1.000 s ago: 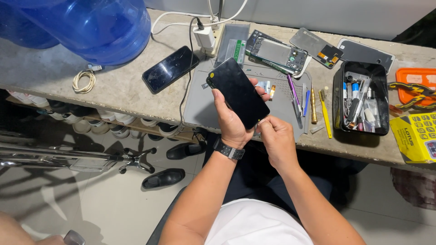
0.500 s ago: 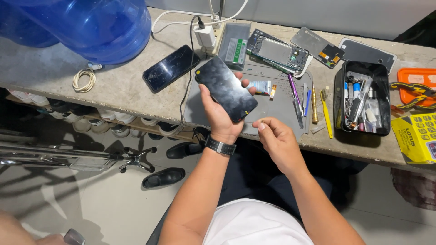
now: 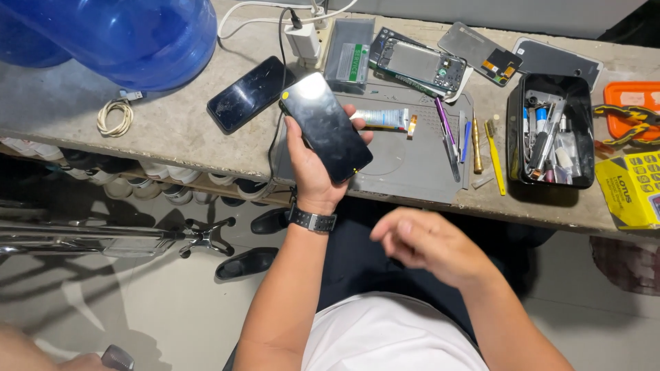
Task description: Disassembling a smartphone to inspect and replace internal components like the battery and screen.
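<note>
My left hand (image 3: 311, 172), with a dark watch on the wrist, grips a black phone (image 3: 326, 127) with its glossy screen facing up, held over the front left of a grey work mat (image 3: 412, 161). My right hand (image 3: 427, 245) hovers below the bench edge, apart from the phone, with loosely curled fingers that hold nothing. A second black phone (image 3: 249, 94) lies on the bench just left of the held one.
An opened phone body (image 3: 421, 65) and loose back covers lie at the back. A black tray of tools (image 3: 548, 134), a small tube (image 3: 382, 119), screwdrivers and a yellow box (image 3: 631, 189) sit to the right. A blue water jug (image 3: 117, 31) and coiled cable (image 3: 113, 117) are on the left.
My left hand has carried the phone left and up. My right hand has let go of the phone's lower end and dropped away toward my lap.
</note>
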